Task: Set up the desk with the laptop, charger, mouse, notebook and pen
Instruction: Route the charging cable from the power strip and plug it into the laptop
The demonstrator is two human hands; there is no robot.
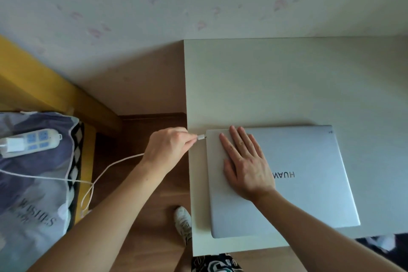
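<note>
closed silver huawei laptop [298,183] sits on the near part of the white desk [287,84], lid down. right hand [245,161] lies flat on the lid's left side, fingers spread out and gripping nothing. left hand [170,148] pinches the white charger plug [201,137] right at the laptop's far left corner, at the port edge. its white cable [106,170] trails left across the wood floor [150,99] toward the bed, where a white charger brick [13,144] is plugged into a power strip [33,142] lying on the blue bedding [33,183].
</note>
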